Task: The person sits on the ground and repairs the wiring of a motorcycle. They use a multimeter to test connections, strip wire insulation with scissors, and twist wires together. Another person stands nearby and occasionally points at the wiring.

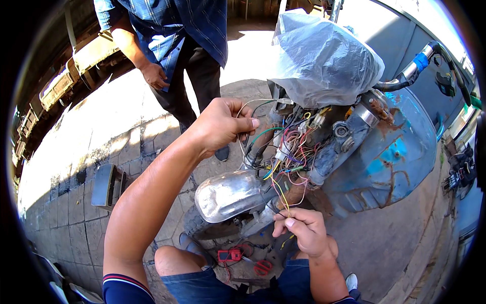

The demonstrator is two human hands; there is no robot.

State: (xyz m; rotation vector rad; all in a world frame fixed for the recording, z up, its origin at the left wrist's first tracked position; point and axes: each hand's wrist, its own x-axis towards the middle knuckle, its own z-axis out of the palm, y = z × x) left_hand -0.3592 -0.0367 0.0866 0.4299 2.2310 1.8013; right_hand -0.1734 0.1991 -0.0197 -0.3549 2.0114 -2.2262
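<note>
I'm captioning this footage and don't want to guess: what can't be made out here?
All in the head view:
- Whatever sits under the plastic cover: its wrinkled, hazy sheet hides it.
- Where many of the tangled wires run: they overlap one another.
- The left hand's exact hold on its wires: its own fingers block it.
- The face of the red device: too small.
- The bystander's head: cut off by the top edge.

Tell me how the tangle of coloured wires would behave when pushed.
The tangle of coloured wires would probably give way limply, as its thin strands loop and curve. It may snag on itself, since strands cross in many directions. It is probably light for its size, being loosely bunched rather than solid.
</note>
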